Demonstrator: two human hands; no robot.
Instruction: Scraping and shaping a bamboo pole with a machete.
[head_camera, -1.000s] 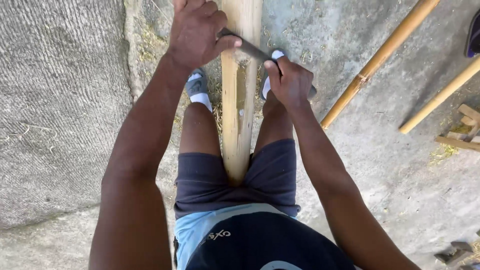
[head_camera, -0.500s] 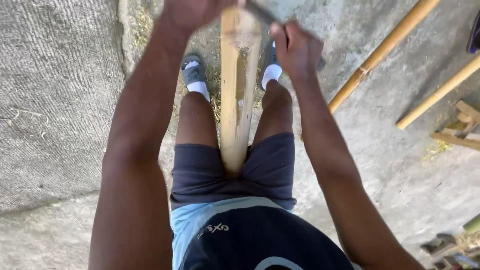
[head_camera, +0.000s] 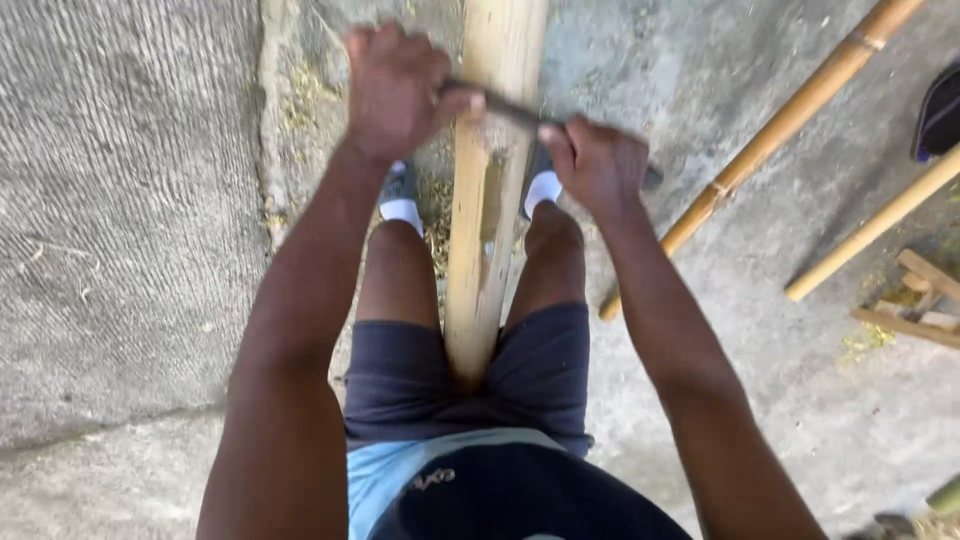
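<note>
Bamboo pole (head_camera: 487, 215) between thighs | left hand (head_camera: 395, 90), right hand (head_camera: 597, 163) both clenched on dark blade (head_camera: 510, 108) across it

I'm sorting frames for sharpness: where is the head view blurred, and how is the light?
Head view: left hand, right hand and the dark blade across the bamboo pole are smeared by motion; concrete ground looks sharper; daylight is bright, with glare along the leaning bamboo stick and shade between the legs.
</note>
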